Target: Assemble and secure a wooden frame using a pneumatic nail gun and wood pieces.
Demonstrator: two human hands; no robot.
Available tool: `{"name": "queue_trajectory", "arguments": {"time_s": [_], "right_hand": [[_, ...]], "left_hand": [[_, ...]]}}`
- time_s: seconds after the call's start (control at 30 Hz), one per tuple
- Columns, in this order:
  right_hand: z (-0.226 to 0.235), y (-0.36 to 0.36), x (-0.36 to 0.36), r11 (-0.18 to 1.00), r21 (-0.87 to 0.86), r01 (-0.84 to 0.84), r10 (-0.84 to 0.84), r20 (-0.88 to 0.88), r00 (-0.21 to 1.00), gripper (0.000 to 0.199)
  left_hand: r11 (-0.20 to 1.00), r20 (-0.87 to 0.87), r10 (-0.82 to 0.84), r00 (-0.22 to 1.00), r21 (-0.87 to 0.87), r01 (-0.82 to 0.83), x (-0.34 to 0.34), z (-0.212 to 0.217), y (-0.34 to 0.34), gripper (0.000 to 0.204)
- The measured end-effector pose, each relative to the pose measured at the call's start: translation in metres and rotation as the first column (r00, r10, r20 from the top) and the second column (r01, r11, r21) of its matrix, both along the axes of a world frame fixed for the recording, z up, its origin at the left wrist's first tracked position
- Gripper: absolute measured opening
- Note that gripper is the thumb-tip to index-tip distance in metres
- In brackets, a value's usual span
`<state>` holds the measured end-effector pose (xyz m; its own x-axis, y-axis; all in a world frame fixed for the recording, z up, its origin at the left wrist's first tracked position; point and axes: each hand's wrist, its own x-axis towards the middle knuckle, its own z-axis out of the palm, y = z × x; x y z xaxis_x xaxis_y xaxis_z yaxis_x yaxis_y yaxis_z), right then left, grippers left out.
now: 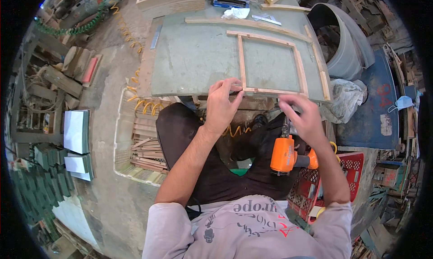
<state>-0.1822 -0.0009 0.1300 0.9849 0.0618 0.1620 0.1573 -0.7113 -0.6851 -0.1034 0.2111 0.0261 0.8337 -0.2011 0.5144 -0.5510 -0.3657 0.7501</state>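
Note:
A thin wooden frame (297,62) of light strips lies on the grey-green worktable, its near strip along the table's front edge. At the frame's near left corner, my left hand (219,103) is closed with thumb and fingertips on the wood. My right hand (304,117) is bent over the near strip farther right, thumb and fingers curled against it. An orange nail gun (283,155) rests on my right thigh below that hand, its nose pointing toward the table; my right forearm partly covers it.
Longer wooden strips (252,26) lie behind and right of the frame on the worktable (194,56). A metal ruler (266,20) and white crumpled paper (236,13) sit at the back. A pale crate (121,155) of wood pieces, a yellow coiled hose (146,106) and a red crate (352,173) flank me.

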Motion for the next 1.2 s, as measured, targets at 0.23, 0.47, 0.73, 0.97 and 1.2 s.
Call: {"name": "queue_trajectory", "arguments": {"time_s": [0.23, 0.47, 0.73, 0.97, 1.2], "right_hand": [[-0.043, 0.04, 0.079, 0.996, -0.079, 0.034, -0.044, -0.121, 0.992, 0.029], [-0.046, 0.04, 0.088, 0.998, -0.003, 0.067, -0.064, -0.375, 0.925, 0.033], [-0.047, 0.039, 0.091, 0.997, -0.026, 0.07, -0.075, -0.423, 0.903, 0.033], [-0.054, 0.038, 0.089, 0.997, -0.019, 0.068, -0.07, -0.416, 0.907, 0.032], [-0.062, 0.036, 0.084, 0.999, 0.005, 0.041, -0.038, -0.308, 0.951, 0.029]], "left_hand": [[1.0, -0.01, 0.005, 1.0, -0.006, -0.005, -0.001, 0.0, 0.0, 0.034], [1.0, 0.013, 0.024, 1.0, -0.012, -0.023, 0.0, 0.001, -0.002, 0.03], [0.999, 0.018, 0.036, 0.999, -0.002, -0.036, -0.001, -0.001, -0.003, 0.028], [0.999, 0.033, 0.036, 0.999, 0.02, -0.037, -0.002, -0.004, -0.002, 0.027], [0.998, 0.066, -0.006, 0.998, 0.059, 0.002, -0.001, 0.001, -0.001, 0.026]]}}
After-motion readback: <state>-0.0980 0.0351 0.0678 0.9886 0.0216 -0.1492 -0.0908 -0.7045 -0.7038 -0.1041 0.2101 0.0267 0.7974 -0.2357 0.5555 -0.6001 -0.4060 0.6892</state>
